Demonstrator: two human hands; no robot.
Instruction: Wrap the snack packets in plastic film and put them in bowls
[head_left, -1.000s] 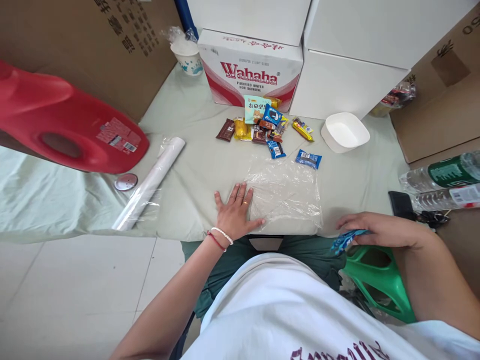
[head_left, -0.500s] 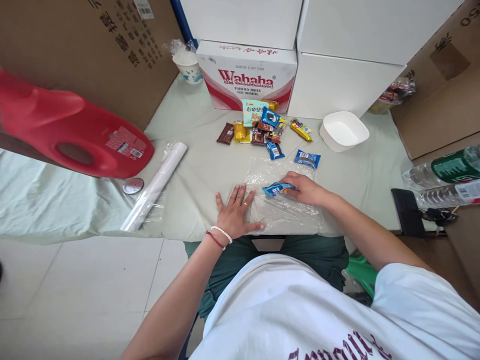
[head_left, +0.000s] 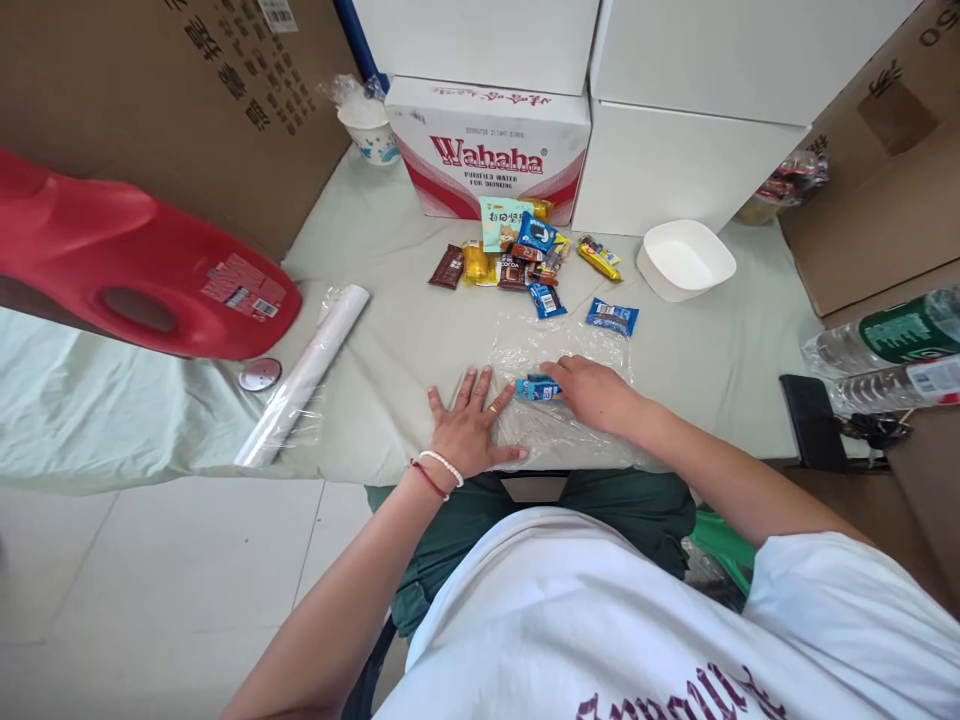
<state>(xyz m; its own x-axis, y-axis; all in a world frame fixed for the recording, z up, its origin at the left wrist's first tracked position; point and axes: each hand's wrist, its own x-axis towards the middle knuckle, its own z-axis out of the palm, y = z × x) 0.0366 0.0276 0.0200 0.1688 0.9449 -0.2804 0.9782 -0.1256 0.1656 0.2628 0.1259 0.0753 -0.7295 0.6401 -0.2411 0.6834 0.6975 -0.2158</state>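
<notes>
1. The right hand (head_left: pixel 596 393), at the centre right of the frame, is closed on a light-blue packet (head_left: pixel 537 388), with its fingers on the right end of the packet.
2. The light-blue packet lies directly left of the right hand's fingertips, near the centre of the frame, over the clear plastic film (head_left: pixel 577 437). Its left end is just beside the left hand's index finger; whether the two touch cannot be told.
3. The left hand (head_left: pixel 463 435) is spread palm down, fingers apart, at the left edge of the clear plastic film. It grips nothing. A white bracelet (head_left: pixel 444 466) and a red cord (head_left: pixel 427 480) encircle its wrist.
4. A dark-blue packet (head_left: pixel 611 317) lies apart from the right hand, above it in the frame.
5. A group of wrapped snacks (head_left: pixel 514 271) lies at the upper centre, in front of the Wahaha carton (head_left: pixel 491 165). A yellow packet (head_left: pixel 599 258) lies just right of the group.
6. A white bowl (head_left: pixel 685 262) stands at the upper right.
7. A white roll (head_left: pixel 307 370) lies slanted at the centre left, between a round disc (head_left: pixel 260 375) and the left hand.
</notes>
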